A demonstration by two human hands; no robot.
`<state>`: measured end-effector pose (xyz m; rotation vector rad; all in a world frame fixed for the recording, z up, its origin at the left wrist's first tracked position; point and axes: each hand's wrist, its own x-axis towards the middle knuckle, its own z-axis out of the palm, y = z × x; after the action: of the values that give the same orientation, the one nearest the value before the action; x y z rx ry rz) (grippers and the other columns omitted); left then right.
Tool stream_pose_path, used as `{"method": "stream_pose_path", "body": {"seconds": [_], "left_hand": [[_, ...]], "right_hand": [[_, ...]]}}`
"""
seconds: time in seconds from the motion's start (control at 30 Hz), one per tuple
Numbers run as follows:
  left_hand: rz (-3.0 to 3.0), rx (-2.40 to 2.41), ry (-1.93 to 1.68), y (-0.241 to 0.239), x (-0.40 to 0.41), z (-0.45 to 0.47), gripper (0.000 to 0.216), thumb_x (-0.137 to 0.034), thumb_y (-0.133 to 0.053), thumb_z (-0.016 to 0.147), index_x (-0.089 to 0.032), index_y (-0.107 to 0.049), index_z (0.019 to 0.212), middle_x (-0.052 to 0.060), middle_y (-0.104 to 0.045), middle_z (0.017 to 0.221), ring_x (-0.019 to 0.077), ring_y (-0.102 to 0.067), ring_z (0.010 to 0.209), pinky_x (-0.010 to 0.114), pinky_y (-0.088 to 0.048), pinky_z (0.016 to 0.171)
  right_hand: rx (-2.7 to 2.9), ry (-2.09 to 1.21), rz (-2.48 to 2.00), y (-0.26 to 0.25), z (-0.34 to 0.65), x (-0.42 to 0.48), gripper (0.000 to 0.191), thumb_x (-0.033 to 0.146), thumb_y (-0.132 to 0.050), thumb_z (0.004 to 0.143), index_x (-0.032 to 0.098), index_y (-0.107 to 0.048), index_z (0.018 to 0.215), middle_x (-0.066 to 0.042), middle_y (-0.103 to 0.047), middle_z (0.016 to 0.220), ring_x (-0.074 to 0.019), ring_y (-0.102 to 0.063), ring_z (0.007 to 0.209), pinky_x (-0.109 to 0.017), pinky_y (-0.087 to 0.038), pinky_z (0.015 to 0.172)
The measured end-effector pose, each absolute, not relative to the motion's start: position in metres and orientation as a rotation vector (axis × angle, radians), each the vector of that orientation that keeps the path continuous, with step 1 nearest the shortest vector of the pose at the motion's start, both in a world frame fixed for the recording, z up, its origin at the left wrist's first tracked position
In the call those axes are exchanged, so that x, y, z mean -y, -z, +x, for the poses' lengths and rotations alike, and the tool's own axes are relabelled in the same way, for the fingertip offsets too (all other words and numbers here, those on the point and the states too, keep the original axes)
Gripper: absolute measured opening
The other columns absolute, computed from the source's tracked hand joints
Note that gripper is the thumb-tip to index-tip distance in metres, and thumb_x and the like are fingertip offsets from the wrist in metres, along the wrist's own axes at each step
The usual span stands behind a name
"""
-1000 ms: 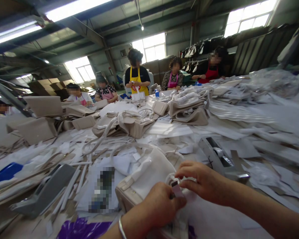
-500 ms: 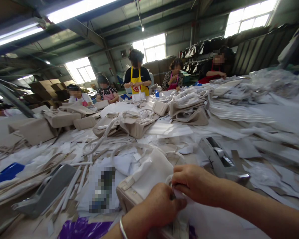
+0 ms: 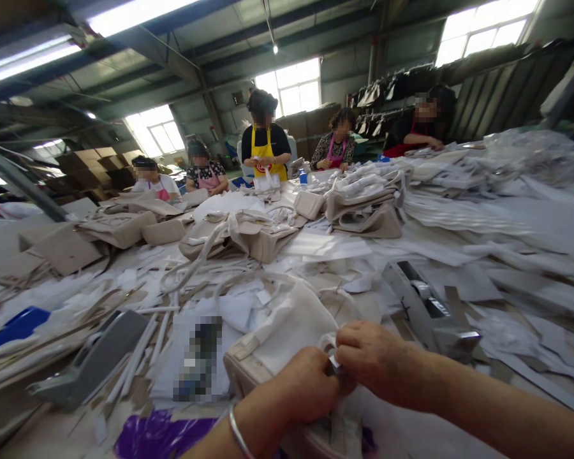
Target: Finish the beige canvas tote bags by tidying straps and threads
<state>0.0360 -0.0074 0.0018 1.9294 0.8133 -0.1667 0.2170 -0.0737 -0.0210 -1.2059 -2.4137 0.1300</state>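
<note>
Close in front of the person, a beige handbag lies between two grey tape dispensers, one at the left and one at the right; white wrapping covers much of its body, and a pale strap loops behind it; over its near side the hands meet, the right hand with fingertips bunched and pinching a small white strip just beside a white wrapped ring; the left hand, a silver bangle at its wrist, is curled with its thumb folded in, seemingly nipping the same strip, though its tips are partly hidden; the strip looks thin, light and easily creased, so a fingertip pinch at its ends suits it better than a fist; the handbag itself seems soft-sided but firmer along its seamed base, probably light, and a little slippery where wrapped; the base edge looks the surest place to take hold, since the wrapping could slide or tear.
</note>
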Motion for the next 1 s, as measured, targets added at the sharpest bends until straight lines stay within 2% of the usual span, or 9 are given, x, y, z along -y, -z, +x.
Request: {"method": "stream_pose_path", "body": {"seconds": [0.13,0.2,0.27,0.33,0.43,0.57,0.67,0.8,1.0], "left_hand": [[1.941,-0.844,0.183,0.004,0.006,0.035,0.031,-0.045,-0.058,0.082,-0.016,-0.062,0.071,-0.004,-0.049,0.062,0.0111,-0.042,0.059,0.024,-0.03,0.051],[1.913,-0.884,0.221,0.006,0.006,0.035,0.032,-0.046,-0.057,0.082,-0.017,-0.058,0.068,-0.004,-0.046,0.059,0.0104,-0.04,0.055,0.024,-0.029,0.048],[1.891,-0.904,0.241,0.006,0.007,0.036,0.03,-0.044,-0.057,0.081,-0.017,-0.055,0.066,-0.005,-0.045,0.059,0.0099,-0.039,0.054,0.023,-0.028,0.046],[1.909,-0.895,0.224,0.005,0.007,0.036,0.03,-0.043,-0.056,0.081,-0.018,-0.055,0.067,-0.005,-0.046,0.059,0.01,-0.04,0.054,0.023,-0.027,0.045],[1.948,-0.86,0.196,0.006,0.007,0.035,0.028,-0.042,-0.055,0.083,-0.017,-0.059,0.071,-0.004,-0.049,0.062,0.0107,-0.043,0.057,0.023,-0.029,0.047],[1.973,-0.876,0.224,0.005,0.007,0.036,0.028,-0.042,-0.056,0.083,-0.016,-0.064,0.075,-0.002,-0.054,0.064,0.0122,-0.047,0.06,0.023,-0.029,0.049],[1.988,-0.855,0.227,0.001,0.007,0.036,0.027,-0.04,-0.057,0.084,-0.016,-0.068,0.077,-0.002,-0.055,0.064,0.0127,-0.048,0.061,0.024,-0.029,0.051],[1.96,-0.817,0.202,-0.003,0.006,0.037,0.028,-0.04,-0.057,0.085,-0.016,-0.07,0.079,-0.004,-0.053,0.061,0.0109,-0.044,0.057,0.024,-0.031,0.053],[1.968,-0.808,0.187,0.007,0.005,0.04,0.025,-0.033,-0.062,0.078,-0.017,-0.055,0.06,-0.006,-0.043,0.054,0.0092,-0.036,0.054,0.025,-0.026,0.048]], "right_hand": [[2.291,-0.525,-1.192,0.007,0.224,0.074,0.021,0.023,-0.054,0.096,0.016,-0.068,0.082,-0.006,-0.065,0.087,-0.0167,-0.058,0.078,-0.029,-0.044,0.073],[2.197,-0.71,-1.228,0.003,0.226,0.071,0.022,0.02,-0.057,0.094,0.016,-0.07,0.077,-0.005,-0.064,0.083,-0.0146,-0.059,0.076,-0.025,-0.044,0.072],[2.116,-0.823,-1.317,0.002,0.224,0.066,0.014,0.014,-0.064,0.087,0.016,-0.071,0.074,-0.003,-0.064,0.081,-0.0135,-0.06,0.075,-0.023,-0.044,0.07],[2.072,-0.843,-1.445,0.0,0.221,0.063,0.009,0.009,-0.07,0.079,0.017,-0.074,0.081,-0.003,-0.066,0.084,-0.015,-0.062,0.078,-0.024,-0.044,0.071],[2.167,-0.795,-1.573,-0.005,0.216,0.061,0.018,0.011,-0.068,0.079,0.019,-0.076,0.094,-0.005,-0.067,0.093,-0.0188,-0.063,0.084,-0.029,-0.044,0.075],[2.333,-0.784,-1.618,-0.009,0.211,0.06,0.012,0.016,-0.063,0.085,0.016,-0.073,0.078,-0.006,-0.066,0.089,-0.0172,-0.061,0.076,-0.028,-0.04,0.067],[2.391,-0.713,-1.635,-0.002,0.208,0.06,0.011,0.01,-0.064,0.079,0.014,-0.068,0.071,-0.006,-0.066,0.083,-0.0162,-0.059,0.073,-0.027,-0.037,0.062],[2.42,-0.415,-1.518,0.018,0.204,0.066,0.014,0.004,-0.067,0.065,0.014,-0.067,0.075,-0.007,-0.066,0.084,-0.0195,-0.057,0.077,-0.03,-0.039,0.066],[2.372,0.164,-1.253,0.036,0.202,0.082,0.017,0.003,-0.056,0.079,0.014,-0.067,0.087,-0.006,-0.062,0.079,-0.0212,-0.047,0.07,-0.036,-0.034,0.065]]}}
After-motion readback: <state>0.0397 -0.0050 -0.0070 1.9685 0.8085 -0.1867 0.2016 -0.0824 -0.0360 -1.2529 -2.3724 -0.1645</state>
